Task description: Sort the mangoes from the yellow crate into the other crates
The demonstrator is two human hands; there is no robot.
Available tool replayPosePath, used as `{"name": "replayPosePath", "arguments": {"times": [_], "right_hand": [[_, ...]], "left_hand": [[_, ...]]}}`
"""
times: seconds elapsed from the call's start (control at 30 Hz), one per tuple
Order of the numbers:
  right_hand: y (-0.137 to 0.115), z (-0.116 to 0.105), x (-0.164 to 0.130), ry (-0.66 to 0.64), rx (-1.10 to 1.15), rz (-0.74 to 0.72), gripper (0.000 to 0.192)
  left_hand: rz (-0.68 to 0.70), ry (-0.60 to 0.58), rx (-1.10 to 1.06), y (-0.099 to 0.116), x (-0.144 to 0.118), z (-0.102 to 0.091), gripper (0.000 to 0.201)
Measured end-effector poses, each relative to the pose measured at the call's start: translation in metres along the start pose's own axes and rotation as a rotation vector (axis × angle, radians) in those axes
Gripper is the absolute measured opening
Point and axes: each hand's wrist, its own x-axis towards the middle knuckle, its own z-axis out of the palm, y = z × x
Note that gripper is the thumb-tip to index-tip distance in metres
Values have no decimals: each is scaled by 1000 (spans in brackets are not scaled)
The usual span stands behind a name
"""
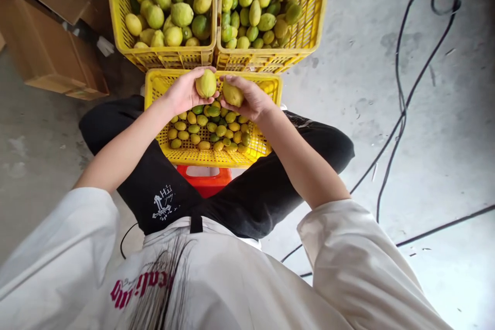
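Note:
My left hand holds a yellow-green lemon, its fingers curled beneath and around the fruit. Just beside it, a second lemon is gripped in my right hand, thumb over the top. Both hands hover above a near yellow plastic crate between my knees. Inside that crate lie many smaller yellow and green lemons, spread over its slatted floor. The fruits in my two hands are close together but apart.
Two larger yellow crates, the left one and the right one, stand beyond, heaped with lemons. Cardboard boxes are at the far left. Black cable loops over the concrete floor at right. A red plastic stool shows below the near crate.

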Motion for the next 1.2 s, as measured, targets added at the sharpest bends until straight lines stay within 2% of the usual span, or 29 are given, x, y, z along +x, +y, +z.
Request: {"name": "replayPosePath", "arguments": {"times": [0.13,0.3,0.4,0.53,0.63,0.8,0.9,1.0,1.07,1.13,1.2], "right_hand": [[7,7,3,-86,-16,-42,19],[11,23,-5,36,-142,-79,32],[16,27,-10,91,-236,-130,11],[24,20,-10,80,-319,-203,52],[27,16,-9,92,-351,-243,59],[26,17,-13,134,-320,-340,56],[20,20,-16,113,-230,-324,46],[12,26,-20,73,-108,-273,32],[7,31,-26,74,-90,-275,34],[4,35,-31,98,-108,-265,37],[4,36,-35,106,-96,-236,40]], "left_hand": [[34,33,-9,-3,-1,6,29],[53,-10,3,-5,-8,10,16],[74,-53,17,-8,-9,10,15],[76,-76,56,-13,-5,5,26],[44,-92,58,-13,-3,4,33],[44,-107,-19,-9,-9,10,19],[115,-116,-22,-10,-9,9,4],[161,-65,4,-13,-5,4,17],[153,-14,38,-14,-5,2,22],[137,9,54,-12,-7,4,21],[114,-26,24,-8,-10,7,13]]}}
